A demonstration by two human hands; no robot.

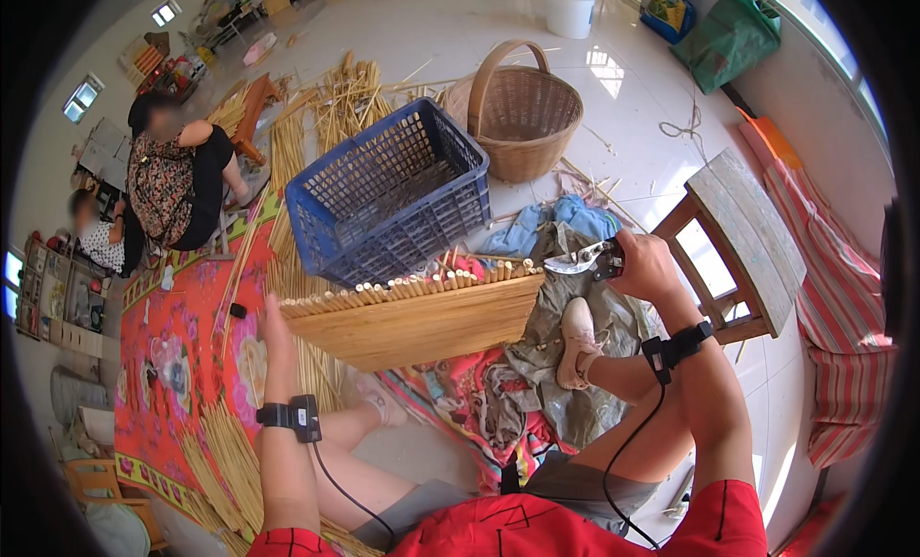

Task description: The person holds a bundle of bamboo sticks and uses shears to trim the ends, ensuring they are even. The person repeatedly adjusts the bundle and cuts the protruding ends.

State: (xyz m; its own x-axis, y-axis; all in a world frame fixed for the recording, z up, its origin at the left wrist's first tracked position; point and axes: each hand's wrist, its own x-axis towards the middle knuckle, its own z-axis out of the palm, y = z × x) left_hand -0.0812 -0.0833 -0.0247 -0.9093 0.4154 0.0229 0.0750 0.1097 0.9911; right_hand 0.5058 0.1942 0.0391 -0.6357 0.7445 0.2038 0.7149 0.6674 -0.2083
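Observation:
My right hand (642,262) grips pruning shears (588,261) with silvery blades and dark handles. Their blades are apart, close to the right end of a tilted wooden board (424,320). Along the board's far edge runs a row of cut stick ends (392,291), pale and round. My left hand (279,341) is seen edge-on at the board's left end, its fingers upright; whether it grips the board is hidden. Just beyond the sticks stands a blue plastic crate (402,198). Straps with small boxes and cables are on both my forearms.
A wicker basket (525,119) stands behind the crate; a wooden stool (747,248) is at right. Bundles of sticks (226,449) lie on a red floral mat (180,341). Crumpled cloths (503,399) cover the floor between my legs. Two people (176,176) sit at left.

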